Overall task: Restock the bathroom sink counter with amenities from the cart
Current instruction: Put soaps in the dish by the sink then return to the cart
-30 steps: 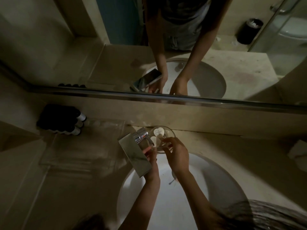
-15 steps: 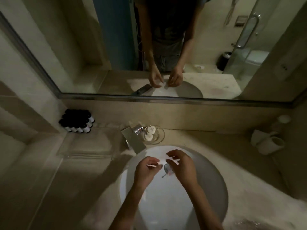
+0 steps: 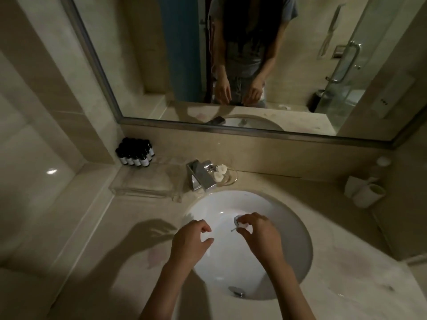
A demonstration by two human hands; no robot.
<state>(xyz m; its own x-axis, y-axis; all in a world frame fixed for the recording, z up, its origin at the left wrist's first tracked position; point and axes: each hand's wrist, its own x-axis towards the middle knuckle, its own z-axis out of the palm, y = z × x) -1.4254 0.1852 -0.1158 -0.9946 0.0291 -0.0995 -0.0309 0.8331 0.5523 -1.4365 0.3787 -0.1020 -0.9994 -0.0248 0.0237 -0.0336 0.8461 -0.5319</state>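
Observation:
Both of my hands hover over the white sink basin (image 3: pixel 288 218). My left hand (image 3: pixel 191 241) has its fingers curled and apart, with nothing visible in it. My right hand (image 3: pixel 261 236) curls its fingertips around a small shiny thing (image 3: pixel 238 221) at the basin's middle; whether that is a held item or the drain I cannot tell. Behind the chrome faucet (image 3: pixel 201 176), a glass dish (image 3: pixel 232 179) holds two small white round pieces (image 3: pixel 219 173). Several dark little bottles (image 3: pixel 136 153) stand in the back left corner of the counter (image 3: pixel 129 218).
A clear plastic tray (image 3: pixel 143 185) lies left of the faucet. White cups (image 3: pixel 367 192) sit on the right of the counter by the side wall. A framed mirror (image 3: pixel 254 131) runs along the back wall. An overflow hole (image 3: pixel 235 292) shows in the near basin wall.
My hands have drawn back from the glass dish by the faucet to the middle of the basin. The view has tilted up and pulled away, showing more of the mirror.

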